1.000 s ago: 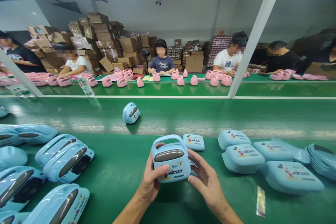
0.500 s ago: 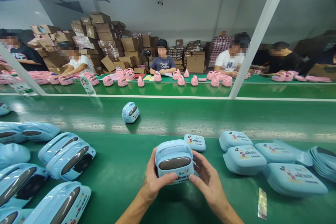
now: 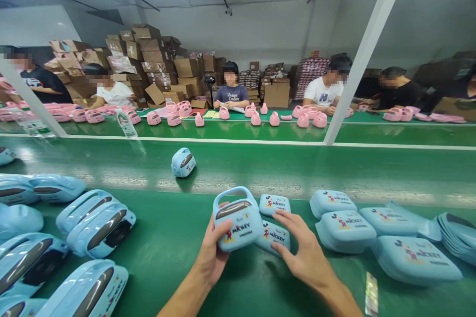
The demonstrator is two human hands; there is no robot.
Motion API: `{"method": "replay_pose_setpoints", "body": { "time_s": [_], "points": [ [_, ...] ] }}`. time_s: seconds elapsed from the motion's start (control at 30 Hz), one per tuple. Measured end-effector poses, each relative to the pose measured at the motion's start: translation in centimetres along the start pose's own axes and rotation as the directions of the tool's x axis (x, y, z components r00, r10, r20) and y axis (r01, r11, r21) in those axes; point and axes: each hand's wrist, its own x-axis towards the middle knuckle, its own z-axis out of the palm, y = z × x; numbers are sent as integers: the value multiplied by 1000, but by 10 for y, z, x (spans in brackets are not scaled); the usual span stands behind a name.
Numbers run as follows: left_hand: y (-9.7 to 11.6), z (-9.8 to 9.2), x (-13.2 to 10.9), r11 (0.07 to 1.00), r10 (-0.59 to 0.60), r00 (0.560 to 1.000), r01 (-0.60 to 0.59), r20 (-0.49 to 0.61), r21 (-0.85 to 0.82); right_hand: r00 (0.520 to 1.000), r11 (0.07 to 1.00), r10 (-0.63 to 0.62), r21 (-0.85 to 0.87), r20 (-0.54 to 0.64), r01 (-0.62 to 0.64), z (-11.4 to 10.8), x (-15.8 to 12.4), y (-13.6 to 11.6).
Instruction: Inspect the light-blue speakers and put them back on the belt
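Note:
My left hand (image 3: 213, 245) is wrapped around a light-blue plastic case (image 3: 238, 223) with a carrying handle, a dark oval window and a printed cartoon mouse with "MICKEY" lettering. The case tilts with its front towards me. My right hand (image 3: 301, 252) has its thumb and fingers apart. It is at the right side of a blue printed panel (image 3: 275, 237), partly hidden behind the case; whether the fingertips touch it I cannot tell. Just beyond lies another blue printed panel (image 3: 274, 204).
Several blue cases (image 3: 100, 220) crowd the left. Stacked printed panels (image 3: 345, 230) and a shiny strip (image 3: 371, 293) lie right. One blue case (image 3: 183, 162) stands farther off. Beyond a white frame (image 3: 366, 54), people sit behind pink cases (image 3: 255, 118); a bottle (image 3: 126, 123) stands there.
My left hand has tilted the case and moved slightly left, showing more of its printed front. My right hand has come away from the case; the panel behind it now shows.

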Motion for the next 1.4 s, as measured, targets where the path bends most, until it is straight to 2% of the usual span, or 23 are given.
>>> {"method": "replay_pose_setpoints", "body": {
  "time_s": [0.1, 0.17, 0.33, 0.47, 0.53, 0.67, 0.77, 0.8, 0.87, 0.9, 0.97, 1.03, 1.1, 1.2, 1.4],
  "points": [
    [7, 3, 7, 975, -162, 976, 136, -147, -174, 989, 976, 8, -215, 144, 23, -1, 0, 13],
    [9, 5, 9, 955, -218, 959, 173, -179, -240, 983, 962, 18, -271, 180, 32, 2, -3, 18],
    [8, 3, 10, 930, -276, 950, 226, -145, -291, 991, 957, -73, -273, 110, 101, 2, -4, 22],
    [6, 0, 11, 923, -291, 949, 244, -124, -296, 989, 942, -148, -305, -6, 139, -10, 18, 28],
    [5, 0, 11, 921, -298, 948, 255, -112, -294, 988, 930, -154, -336, 8, 148, -16, 34, 35],
    [6, -1, 11, 920, -311, 945, 272, -103, -282, 987, 920, -109, -364, 120, 146, -18, 59, 46],
    [4, -2, 12, 923, -321, 942, 289, -98, -254, 990, 945, -99, -304, 98, 125, -12, 56, 42],
    [2, -3, 12, 930, -315, 944, 287, -98, -232, 996, 969, -73, -232, 54, 84, -8, 51, 37],
    [-4, -4, 11, 957, -262, 962, 248, -79, -154, 999, 998, 43, 44, -12, -42, 3, 36, 26],
    [-7, -4, 10, 975, -208, 977, 202, -53, -95, 993, 968, 114, 223, 4, -112, 9, 28, 20],
    [-14, -5, 7, 998, -56, 998, 55, 27, 41, 975, 818, 189, 530, 115, -221, 21, 12, 10],
    [-19, -5, 4, 976, 98, 988, -118, 117, 182, 964, 675, 186, 688, 192, -267, 30, 0, 2],
    [-21, -6, 1, 929, 156, 965, -216, 212, 300, 958, 605, 196, 743, 210, -286, 34, -6, -4],
    [-18, -8, -2, 888, 100, 938, -235, 333, 395, 936, 499, 223, 793, 273, -350, 34, -10, -10],
    [-11, -14, -9, 867, 93, 891, -292, 444, 405, 888, 262, 183, 850, 422, -457, 35, -14, -13]
  ]
}}
